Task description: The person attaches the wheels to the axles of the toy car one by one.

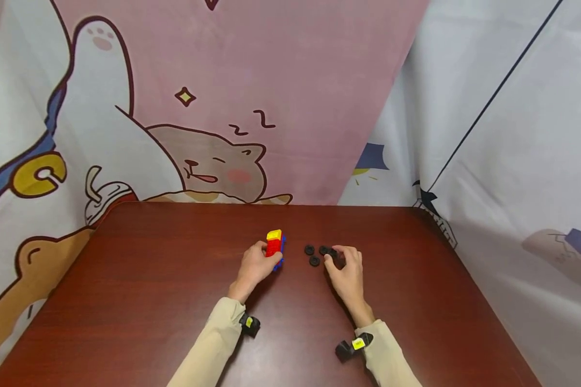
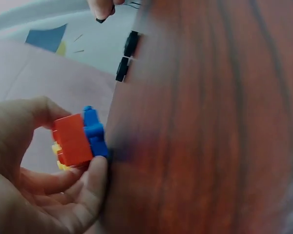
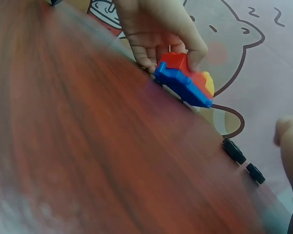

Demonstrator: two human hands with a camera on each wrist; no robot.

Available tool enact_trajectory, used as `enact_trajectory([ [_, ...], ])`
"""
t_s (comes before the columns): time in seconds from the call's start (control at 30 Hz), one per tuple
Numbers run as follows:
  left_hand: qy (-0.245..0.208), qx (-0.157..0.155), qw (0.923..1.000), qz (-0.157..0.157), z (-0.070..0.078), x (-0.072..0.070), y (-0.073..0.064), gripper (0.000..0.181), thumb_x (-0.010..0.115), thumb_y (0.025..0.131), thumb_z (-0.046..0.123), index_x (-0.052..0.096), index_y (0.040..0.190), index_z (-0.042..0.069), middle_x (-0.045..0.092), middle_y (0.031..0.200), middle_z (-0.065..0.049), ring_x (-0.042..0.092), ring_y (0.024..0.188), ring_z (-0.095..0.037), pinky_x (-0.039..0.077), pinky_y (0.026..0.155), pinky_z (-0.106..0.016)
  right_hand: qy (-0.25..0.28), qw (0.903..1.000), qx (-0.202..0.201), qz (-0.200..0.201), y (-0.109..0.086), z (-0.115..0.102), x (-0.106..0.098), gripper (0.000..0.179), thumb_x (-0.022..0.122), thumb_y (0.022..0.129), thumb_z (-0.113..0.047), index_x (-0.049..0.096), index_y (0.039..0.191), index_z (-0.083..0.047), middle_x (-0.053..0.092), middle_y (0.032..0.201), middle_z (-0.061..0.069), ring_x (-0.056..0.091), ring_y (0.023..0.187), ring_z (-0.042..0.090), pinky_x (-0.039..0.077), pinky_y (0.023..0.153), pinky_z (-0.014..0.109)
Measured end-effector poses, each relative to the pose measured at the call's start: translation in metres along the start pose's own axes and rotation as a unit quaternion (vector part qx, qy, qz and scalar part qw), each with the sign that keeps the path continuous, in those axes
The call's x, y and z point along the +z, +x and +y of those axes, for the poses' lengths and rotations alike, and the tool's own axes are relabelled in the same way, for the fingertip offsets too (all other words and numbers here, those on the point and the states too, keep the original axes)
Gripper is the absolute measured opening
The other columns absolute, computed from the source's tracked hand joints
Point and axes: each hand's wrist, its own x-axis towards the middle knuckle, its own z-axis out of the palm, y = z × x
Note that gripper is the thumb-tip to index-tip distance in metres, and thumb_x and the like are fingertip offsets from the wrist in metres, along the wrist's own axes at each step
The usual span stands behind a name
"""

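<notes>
My left hand (image 1: 257,267) grips a small toy car of building bricks (image 1: 274,247), a little above the table. Its blocks are red with a yellow end piece, on a blue base (image 3: 183,87); no wheels show on the base. In the left wrist view the thumb and fingers wrap the red bricks (image 2: 73,140). Across from it, my right hand (image 1: 347,274) has a small black wheel between thumb and fingertips, partly hidden by them. Several black toy wheels (image 1: 314,261) lie on the table just left of those fingertips. The right wrist view shows only part of the right hand (image 3: 292,156).
The brown wooden table (image 1: 150,301) reaches back to a printed cloth (image 1: 319,107) with cartoon animals. White cloth (image 1: 513,134) hangs along the right side. Each wrist wears a black camera strap (image 1: 250,324).
</notes>
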Motion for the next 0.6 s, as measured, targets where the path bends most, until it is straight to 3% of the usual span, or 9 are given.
enact_trajectory([
  [0.13, -0.068, -0.016, 0.9976, 0.003, -0.007, 0.002, 0.003, 0.038, 0.065, 0.085, 0.028, 0.065, 0.111, 0.000, 0.068, 0.089, -0.010, 0.061, 0.070, -0.017, 0.054, 0.066, -0.028, 0.016, 0.9981, -0.044, 0.040, 0.001, 0.000, 0.004, 0.027, 0.077, 0.085, -0.013, 0.069, 0.110, -0.005, 0.062, 0.107, 0.012, 0.049, 0.096, 0.028, 0.038, 0.078, 0.032],
  [0.2, -0.132, -0.016, 0.9911, -0.012, -0.012, 0.004, 0.007, 0.038, 0.064, 0.088, 0.025, 0.064, 0.115, -0.001, 0.067, 0.094, -0.013, 0.062, 0.066, -0.016, 0.057, 0.064, -0.028, 0.022, 0.9962, -0.064, 0.054, 0.002, -0.001, 0.008, 0.028, 0.077, 0.084, -0.012, 0.068, 0.109, -0.004, 0.063, 0.107, 0.013, 0.049, 0.097, 0.032, 0.036, 0.079, 0.032],
  [0.27, -0.213, -0.016, 0.9764, -0.030, -0.017, 0.006, 0.011, 0.038, 0.063, 0.090, 0.020, 0.060, 0.119, -0.003, 0.064, 0.099, -0.015, 0.064, 0.065, -0.016, 0.060, 0.060, -0.030, 0.027, 0.9943, -0.081, 0.064, 0.003, -0.001, 0.012, 0.028, 0.077, 0.084, -0.011, 0.068, 0.109, -0.003, 0.063, 0.106, 0.013, 0.050, 0.097, 0.035, 0.036, 0.079, 0.031],
  [0.4, -0.345, -0.010, 0.9375, -0.042, -0.026, 0.006, 0.019, 0.037, 0.060, 0.093, 0.011, 0.054, 0.126, -0.006, 0.061, 0.103, -0.015, 0.063, 0.069, -0.016, 0.059, 0.055, -0.031, 0.041, 0.9916, -0.100, 0.071, 0.005, -0.004, 0.018, 0.028, 0.077, 0.084, -0.009, 0.068, 0.109, -0.002, 0.063, 0.106, 0.014, 0.050, 0.097, 0.038, 0.036, 0.080, 0.032],
  [0.47, -0.377, 0.000, 0.9254, -0.037, -0.028, 0.003, 0.020, 0.034, 0.058, 0.094, 0.007, 0.053, 0.125, -0.005, 0.062, 0.103, -0.014, 0.062, 0.070, -0.015, 0.058, 0.053, -0.029, 0.049, 0.9902, -0.110, 0.072, 0.006, -0.006, 0.020, 0.028, 0.077, 0.084, -0.009, 0.068, 0.110, -0.002, 0.063, 0.107, 0.014, 0.049, 0.097, 0.039, 0.036, 0.081, 0.033],
  [0.6, -0.420, 0.035, 0.9053, -0.050, -0.031, -0.001, 0.022, 0.027, 0.055, 0.096, 0.004, 0.052, 0.123, -0.004, 0.067, 0.113, -0.028, 0.065, 0.075, -0.012, 0.056, 0.053, -0.026, 0.070, 0.9864, -0.127, 0.077, 0.008, -0.007, 0.025, 0.028, 0.076, 0.084, -0.006, 0.068, 0.110, -0.001, 0.063, 0.107, 0.015, 0.048, 0.096, 0.041, 0.035, 0.082, 0.032],
])
